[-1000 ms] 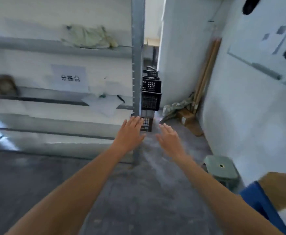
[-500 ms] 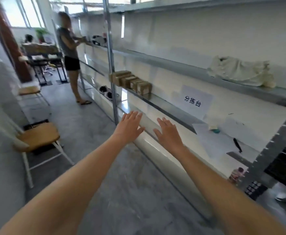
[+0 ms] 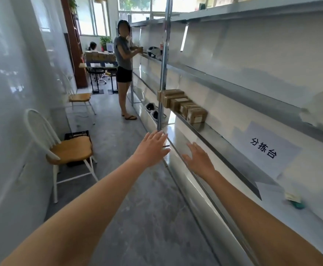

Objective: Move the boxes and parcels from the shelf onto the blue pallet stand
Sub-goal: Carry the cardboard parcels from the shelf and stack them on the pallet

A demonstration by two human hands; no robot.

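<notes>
Both hands are empty, fingers straight and spread: the left hand (image 3: 153,148) just left of centre frame, the right hand (image 3: 199,158) beside it and apart, over the edge of the shelf (image 3: 223,148). The row of brown boxes (image 3: 183,105) sits further along that shelf, above centre frame, untouched. This looks like the approach to a pick-up. Next calls for stepping closer and taking the nearest box between both palms. The blue pallet stand is out of sight.
</notes>
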